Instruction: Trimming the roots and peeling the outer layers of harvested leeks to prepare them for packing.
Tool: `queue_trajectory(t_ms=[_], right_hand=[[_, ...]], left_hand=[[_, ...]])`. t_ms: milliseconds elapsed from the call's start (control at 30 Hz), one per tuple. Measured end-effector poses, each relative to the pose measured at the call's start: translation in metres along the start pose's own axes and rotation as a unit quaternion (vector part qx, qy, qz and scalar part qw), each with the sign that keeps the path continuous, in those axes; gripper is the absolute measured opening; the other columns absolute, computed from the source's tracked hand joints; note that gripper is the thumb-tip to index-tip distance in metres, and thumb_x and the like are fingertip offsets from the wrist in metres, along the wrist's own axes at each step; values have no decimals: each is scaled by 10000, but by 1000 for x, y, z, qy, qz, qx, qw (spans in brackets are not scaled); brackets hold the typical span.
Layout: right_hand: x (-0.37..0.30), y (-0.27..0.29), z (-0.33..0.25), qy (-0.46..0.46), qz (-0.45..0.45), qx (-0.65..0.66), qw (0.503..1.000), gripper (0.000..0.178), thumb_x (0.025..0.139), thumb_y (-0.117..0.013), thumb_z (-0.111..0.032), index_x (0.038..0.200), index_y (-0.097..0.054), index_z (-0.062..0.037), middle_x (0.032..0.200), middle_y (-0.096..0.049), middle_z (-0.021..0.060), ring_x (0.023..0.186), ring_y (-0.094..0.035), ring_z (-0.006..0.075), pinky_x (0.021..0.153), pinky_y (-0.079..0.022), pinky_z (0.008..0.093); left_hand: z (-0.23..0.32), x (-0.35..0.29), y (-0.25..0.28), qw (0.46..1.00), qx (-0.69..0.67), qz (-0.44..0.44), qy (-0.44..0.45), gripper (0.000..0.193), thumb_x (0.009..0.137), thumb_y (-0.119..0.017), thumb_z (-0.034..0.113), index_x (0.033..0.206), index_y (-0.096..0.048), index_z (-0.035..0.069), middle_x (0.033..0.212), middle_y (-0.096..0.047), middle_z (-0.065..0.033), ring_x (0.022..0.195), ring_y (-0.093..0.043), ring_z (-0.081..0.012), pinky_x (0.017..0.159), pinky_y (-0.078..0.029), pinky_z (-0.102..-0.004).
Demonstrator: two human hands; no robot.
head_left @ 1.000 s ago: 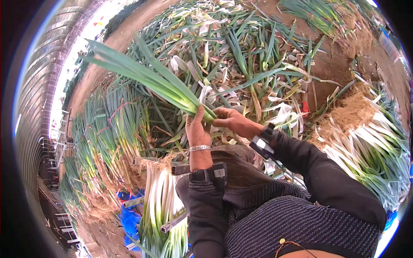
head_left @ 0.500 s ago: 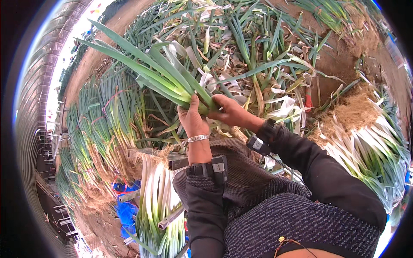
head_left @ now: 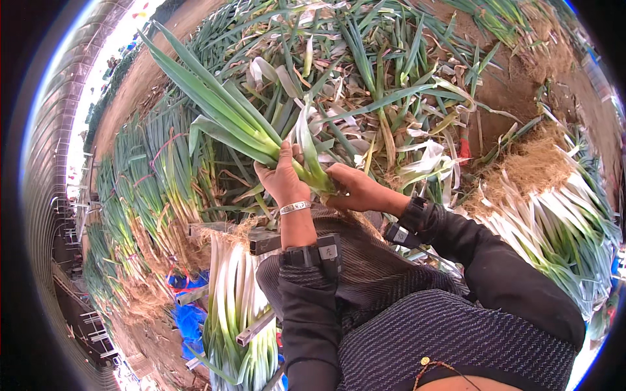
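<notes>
A leek [head_left: 228, 117] with long green leaves points up and to the left from my hands. My left hand [head_left: 282, 177] is wrapped around its stalk where the leaves fan out, a silver bracelet on the wrist. My right hand [head_left: 355, 189] grips the lower end of the same stalk, just right of the left hand. A pale outer leaf [head_left: 306, 140] curls up between the two hands. Both forearms wear dark sleeves.
Loose green and dried leek leaves [head_left: 391, 85] cover the ground ahead. Trimmed white leeks [head_left: 235, 313] lie stacked at lower left over a metal frame. More leeks with roots [head_left: 554, 221] are piled at right, and rows of untrimmed leeks [head_left: 150, 189] at left.
Both hands have kept hold of the leek and shifted slightly; its leaves have swung up and leftward, and a pale outer leaf now stands up between the hands.
</notes>
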State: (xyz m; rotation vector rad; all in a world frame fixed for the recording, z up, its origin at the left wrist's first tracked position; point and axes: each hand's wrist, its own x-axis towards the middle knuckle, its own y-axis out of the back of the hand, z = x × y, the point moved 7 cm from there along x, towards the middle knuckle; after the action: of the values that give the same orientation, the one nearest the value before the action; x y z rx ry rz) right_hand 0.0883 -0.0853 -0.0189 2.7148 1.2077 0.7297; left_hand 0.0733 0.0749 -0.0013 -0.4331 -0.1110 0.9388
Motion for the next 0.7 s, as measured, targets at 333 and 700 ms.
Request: queue_trajectory(t_ms=[333,700], right_hand=[[-10,8,-24,-12,-29,29,999,299,722,-740,-25,973,-581,6,901,-545,105,853,-567,249,750,-469,326],[-30,21,-15,-178,9,333,926,303,970,-543,-80,1265,-473,-63,1036,-587,-14,915,-541,38,794,-472,230]], left_hand=[[8,7,24,999,23,34,19,483,794,-701,-67,1139,-393,73,876,-605,-110,652,-641,-201,550,-546,-317],[29,2,20,992,-43,121,10,396,933,-595,143,1228,-332,114,890,-652,-143,534,-552,-100,402,-460,-203]])
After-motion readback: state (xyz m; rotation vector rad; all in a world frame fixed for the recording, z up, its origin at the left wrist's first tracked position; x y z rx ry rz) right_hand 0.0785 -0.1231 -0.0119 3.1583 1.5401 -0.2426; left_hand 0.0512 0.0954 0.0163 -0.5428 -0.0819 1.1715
